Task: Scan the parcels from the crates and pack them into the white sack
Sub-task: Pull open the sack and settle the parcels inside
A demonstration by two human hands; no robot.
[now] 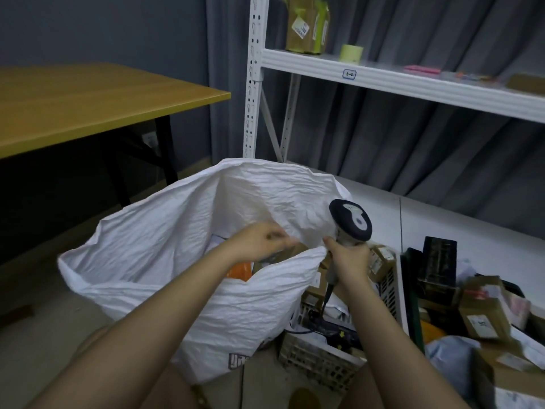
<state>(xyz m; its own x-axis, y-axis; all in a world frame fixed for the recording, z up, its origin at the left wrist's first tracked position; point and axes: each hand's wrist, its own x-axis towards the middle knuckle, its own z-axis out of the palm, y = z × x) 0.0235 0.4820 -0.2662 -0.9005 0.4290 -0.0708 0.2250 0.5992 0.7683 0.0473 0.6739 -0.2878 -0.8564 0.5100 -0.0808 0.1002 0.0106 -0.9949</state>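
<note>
Grey curtains (413, 137) are hanging behind a white shelf rack (383, 81), and a wooden tabletop (88, 104) is standing off to the left against the dark wall. We are crouching over the white sack (182, 231), which is sitting on the floor with its mouth gaping wide; an orange parcel (239, 271) and some brown ones are showing inside it. We are reaching our left hand (259, 239) into the mouth, its fingers curled in and pinching the sack's fabric near the rim. Our right hand (349, 259) is gripping the handle of the barcode scanner (351, 222), fingers wrapped tightly round it, head pointing up, just beside the sack's right edge. To the right, a white crate (321, 358) and a dark crate (413, 290) are holding brown cardboard parcels (483, 315), touching one another in a loose heap.
</note>
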